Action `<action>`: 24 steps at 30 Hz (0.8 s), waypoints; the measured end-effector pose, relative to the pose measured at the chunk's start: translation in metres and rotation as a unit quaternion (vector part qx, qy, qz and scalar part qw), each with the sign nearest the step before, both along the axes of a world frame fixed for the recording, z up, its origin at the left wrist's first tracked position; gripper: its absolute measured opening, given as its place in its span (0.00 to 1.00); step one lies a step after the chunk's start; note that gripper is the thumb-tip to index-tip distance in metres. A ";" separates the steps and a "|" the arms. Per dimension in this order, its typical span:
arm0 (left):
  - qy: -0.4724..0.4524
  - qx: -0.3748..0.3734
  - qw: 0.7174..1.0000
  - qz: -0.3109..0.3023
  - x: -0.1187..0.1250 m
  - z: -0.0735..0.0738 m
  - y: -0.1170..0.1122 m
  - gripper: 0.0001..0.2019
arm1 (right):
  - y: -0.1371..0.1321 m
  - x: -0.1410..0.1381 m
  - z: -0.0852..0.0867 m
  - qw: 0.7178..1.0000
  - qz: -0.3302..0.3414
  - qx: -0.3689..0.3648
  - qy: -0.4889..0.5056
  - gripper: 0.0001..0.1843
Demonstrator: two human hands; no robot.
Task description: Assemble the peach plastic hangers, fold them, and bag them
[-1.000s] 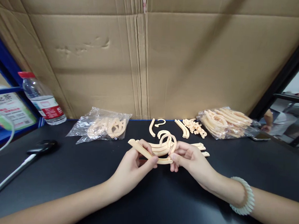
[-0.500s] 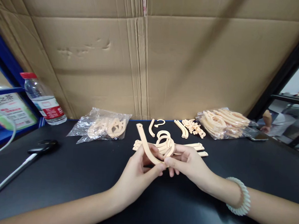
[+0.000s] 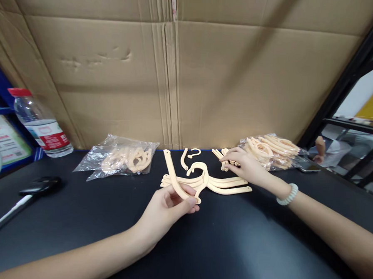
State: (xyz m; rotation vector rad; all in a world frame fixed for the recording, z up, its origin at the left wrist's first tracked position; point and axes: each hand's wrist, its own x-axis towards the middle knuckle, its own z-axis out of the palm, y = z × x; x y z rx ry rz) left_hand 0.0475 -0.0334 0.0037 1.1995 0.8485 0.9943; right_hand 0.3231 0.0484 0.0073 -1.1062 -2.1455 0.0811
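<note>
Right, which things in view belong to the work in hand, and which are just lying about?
In the work, it seems:
hanger arm and hook, in the left hand
loose pieces at the right hand
stacked hangers
loose arm
loose hook
left bag of parts
right bag of parts

Just lying about, apparently:
bottle
black gadget
white cable
phone

The curved bar (image 3: 173, 175) you hold is plain pale cream, like the hangers (image 3: 229, 191) just beyond it. On the right, your bracelet (image 3: 292, 197) is pale mint. Your table (image 3: 215, 249) is black, the far cardboard (image 3: 240, 75) brown. Left, you have a red-capped clear bottle (image 3: 34, 110), its label (image 3: 49, 135) red and white.
</note>
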 end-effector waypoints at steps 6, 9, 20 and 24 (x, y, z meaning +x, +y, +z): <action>-0.020 -0.018 1.000 0.003 -0.002 -0.003 0.002 0.13 | 0.009 0.000 -0.012 0.996 0.045 -0.013 -0.075 0.10; -0.027 -0.024 0.999 0.005 -0.002 -0.002 0.002 0.13 | 0.012 -0.003 -0.015 0.998 0.040 -0.022 -0.049 0.09; -0.024 -0.033 0.999 0.009 -0.003 -0.002 0.002 0.13 | 0.001 -0.008 -0.006 0.990 -0.024 -0.038 0.130 0.12; -0.024 -0.027 0.999 0.012 -0.003 -0.002 0.001 0.13 | -0.017 -0.020 0.007 0.945 -0.014 -0.081 0.317 0.12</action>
